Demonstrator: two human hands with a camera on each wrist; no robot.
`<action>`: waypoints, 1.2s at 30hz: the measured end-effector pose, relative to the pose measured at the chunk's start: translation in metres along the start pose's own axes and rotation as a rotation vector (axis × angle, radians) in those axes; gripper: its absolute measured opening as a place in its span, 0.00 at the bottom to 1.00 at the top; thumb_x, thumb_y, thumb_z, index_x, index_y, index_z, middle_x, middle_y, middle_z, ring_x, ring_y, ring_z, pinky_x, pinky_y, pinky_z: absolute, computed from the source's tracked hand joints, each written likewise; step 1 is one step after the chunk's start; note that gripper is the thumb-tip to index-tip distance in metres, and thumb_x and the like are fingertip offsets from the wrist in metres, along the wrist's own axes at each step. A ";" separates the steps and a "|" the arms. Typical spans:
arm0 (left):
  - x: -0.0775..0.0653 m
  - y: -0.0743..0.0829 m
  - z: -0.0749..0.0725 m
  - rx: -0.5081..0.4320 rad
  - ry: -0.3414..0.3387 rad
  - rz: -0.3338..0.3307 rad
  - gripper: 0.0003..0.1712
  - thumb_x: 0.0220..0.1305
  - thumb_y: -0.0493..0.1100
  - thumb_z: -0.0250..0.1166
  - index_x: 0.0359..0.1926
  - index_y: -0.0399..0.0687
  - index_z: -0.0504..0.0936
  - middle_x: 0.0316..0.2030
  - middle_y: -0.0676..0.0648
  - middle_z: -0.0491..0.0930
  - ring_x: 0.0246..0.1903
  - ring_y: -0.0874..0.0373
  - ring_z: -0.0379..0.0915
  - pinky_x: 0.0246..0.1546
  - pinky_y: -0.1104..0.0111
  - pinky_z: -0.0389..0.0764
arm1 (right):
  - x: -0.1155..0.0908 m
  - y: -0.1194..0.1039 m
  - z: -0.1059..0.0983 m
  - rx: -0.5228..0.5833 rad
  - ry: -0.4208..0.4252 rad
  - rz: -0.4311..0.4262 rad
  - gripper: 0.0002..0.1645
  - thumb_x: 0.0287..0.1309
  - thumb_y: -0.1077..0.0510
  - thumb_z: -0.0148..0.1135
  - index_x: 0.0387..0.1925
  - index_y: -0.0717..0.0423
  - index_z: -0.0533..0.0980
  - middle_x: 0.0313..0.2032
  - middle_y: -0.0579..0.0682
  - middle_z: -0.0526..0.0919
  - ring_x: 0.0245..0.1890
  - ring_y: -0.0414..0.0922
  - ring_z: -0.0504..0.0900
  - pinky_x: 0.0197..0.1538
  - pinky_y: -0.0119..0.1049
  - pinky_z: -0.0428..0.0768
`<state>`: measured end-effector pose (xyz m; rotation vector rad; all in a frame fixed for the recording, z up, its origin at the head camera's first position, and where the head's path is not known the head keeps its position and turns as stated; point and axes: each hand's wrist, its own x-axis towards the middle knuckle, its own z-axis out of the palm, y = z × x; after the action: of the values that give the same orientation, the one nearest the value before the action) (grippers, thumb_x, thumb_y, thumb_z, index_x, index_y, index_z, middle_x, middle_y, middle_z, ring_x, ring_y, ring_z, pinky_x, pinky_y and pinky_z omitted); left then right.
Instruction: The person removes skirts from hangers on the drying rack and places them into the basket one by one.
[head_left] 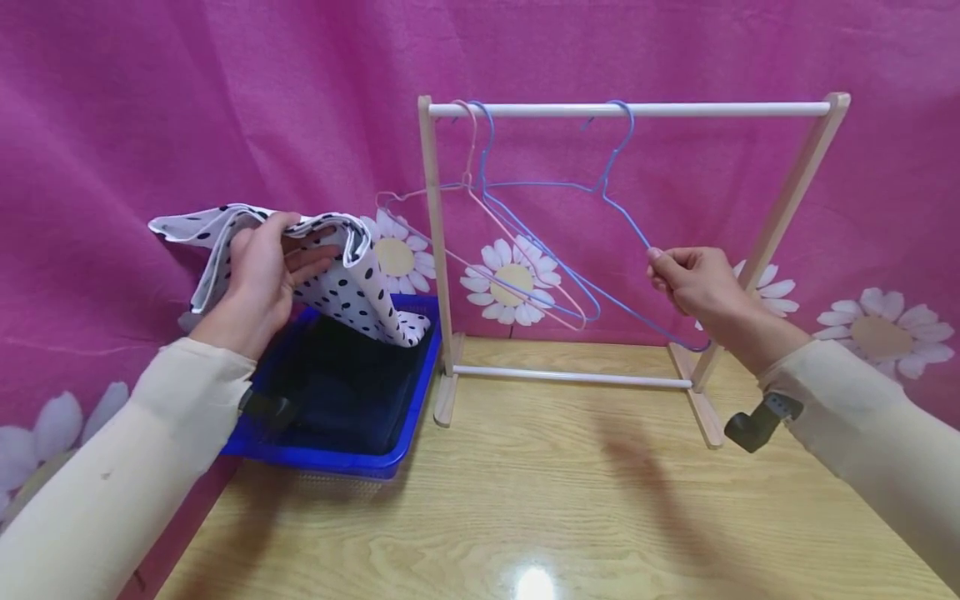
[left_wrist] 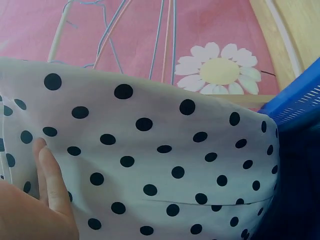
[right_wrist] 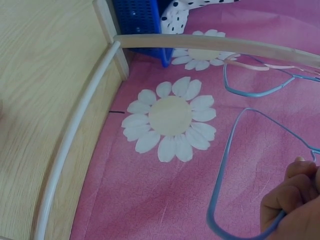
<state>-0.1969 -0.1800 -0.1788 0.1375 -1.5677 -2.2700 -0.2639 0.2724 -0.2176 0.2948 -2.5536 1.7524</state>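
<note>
At left in the head view, a folded white cloth with black dots (head_left: 341, 287) is held up by my left hand (head_left: 258, 271), its thumb and fingers gripping the fold. The cloth hangs over the blue basket, and it fills most of the left wrist view, where my fingers (left_wrist: 52, 180) lie against it. My right hand (head_left: 697, 279) pinches the sloping shoulder of a blue hanger (head_left: 633, 218), whose hook sits on the rack's white bar. The right wrist view shows curled fingers (right_wrist: 295, 192) at this hanger's wire.
A small rack (head_left: 437, 233) of pale wood and white bars stands on the wooden table (head_left: 555, 492). A pink hanger (head_left: 474, 150) and another blue hanger (head_left: 487, 146) hang at its left end. The blue basket (head_left: 330, 457) contains something dark. Behind is a pink flowered curtain (head_left: 300, 100).
</note>
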 end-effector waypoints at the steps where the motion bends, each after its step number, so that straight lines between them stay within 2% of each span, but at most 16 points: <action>1: -0.002 0.000 -0.002 0.000 0.005 -0.007 0.07 0.75 0.42 0.52 0.40 0.45 0.74 0.25 0.53 0.89 0.23 0.59 0.88 0.29 0.69 0.88 | 0.000 0.000 0.000 0.001 0.001 0.003 0.27 0.76 0.47 0.50 0.17 0.32 0.78 0.16 0.29 0.75 0.17 0.26 0.66 0.18 0.23 0.63; 7: -0.008 -0.002 -0.016 0.050 0.062 -0.096 0.07 0.73 0.44 0.54 0.40 0.46 0.76 0.23 0.53 0.89 0.23 0.59 0.88 0.27 0.70 0.87 | 0.002 0.001 0.001 0.007 0.001 0.006 0.27 0.76 0.47 0.49 0.17 0.32 0.78 0.16 0.29 0.75 0.17 0.25 0.67 0.18 0.22 0.64; 10: -0.012 -0.004 -0.021 0.107 0.082 -0.135 0.08 0.74 0.45 0.53 0.44 0.46 0.74 0.22 0.55 0.89 0.23 0.61 0.88 0.26 0.71 0.86 | 0.002 0.001 0.002 0.013 -0.003 0.003 0.28 0.76 0.48 0.49 0.17 0.33 0.78 0.16 0.29 0.75 0.17 0.25 0.66 0.18 0.22 0.63; 15: -0.019 -0.009 -0.026 0.226 0.074 -0.172 0.10 0.74 0.47 0.52 0.46 0.46 0.71 0.21 0.58 0.88 0.23 0.64 0.87 0.27 0.74 0.85 | 0.002 0.001 0.002 0.019 0.000 -0.003 0.28 0.77 0.48 0.49 0.16 0.33 0.77 0.16 0.29 0.75 0.15 0.26 0.65 0.17 0.22 0.62; 20: -0.026 -0.018 -0.031 0.333 0.055 -0.156 0.09 0.73 0.47 0.51 0.43 0.45 0.70 0.18 0.60 0.86 0.21 0.67 0.86 0.27 0.76 0.85 | 0.001 0.001 0.002 0.022 0.000 -0.003 0.28 0.77 0.49 0.49 0.16 0.34 0.78 0.15 0.29 0.75 0.16 0.25 0.65 0.16 0.22 0.63; 25: -0.028 -0.027 -0.035 0.430 0.084 -0.110 0.09 0.72 0.45 0.50 0.39 0.44 0.71 0.13 0.61 0.82 0.15 0.70 0.80 0.22 0.77 0.83 | 0.001 0.001 0.001 0.015 -0.003 0.001 0.28 0.77 0.48 0.49 0.16 0.33 0.78 0.16 0.29 0.75 0.17 0.25 0.66 0.17 0.22 0.63; 29: -0.027 -0.035 -0.033 0.436 0.141 -0.088 0.11 0.68 0.42 0.52 0.28 0.46 0.73 0.10 0.61 0.76 0.10 0.69 0.71 0.15 0.76 0.77 | 0.001 0.001 0.001 0.006 -0.002 -0.008 0.28 0.77 0.48 0.49 0.16 0.32 0.78 0.15 0.29 0.75 0.15 0.25 0.65 0.17 0.22 0.63; 32: -0.024 -0.042 -0.030 0.463 0.175 -0.088 0.16 0.66 0.41 0.54 0.19 0.52 0.73 0.10 0.61 0.71 0.09 0.69 0.66 0.14 0.75 0.73 | 0.001 0.000 0.002 -0.003 0.000 -0.009 0.28 0.76 0.48 0.49 0.17 0.32 0.78 0.15 0.29 0.75 0.16 0.25 0.65 0.17 0.22 0.63; 36: -0.019 -0.050 -0.024 0.493 0.183 -0.111 0.16 0.66 0.42 0.54 0.19 0.52 0.72 0.09 0.61 0.67 0.09 0.68 0.61 0.14 0.74 0.69 | 0.001 -0.001 0.002 -0.023 0.005 -0.005 0.27 0.76 0.48 0.50 0.17 0.31 0.78 0.15 0.28 0.75 0.17 0.24 0.66 0.18 0.21 0.64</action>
<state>-0.1845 -0.1789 -0.2365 0.5571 -2.0224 -1.8365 -0.2647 0.2697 -0.2173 0.2951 -2.5659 1.7182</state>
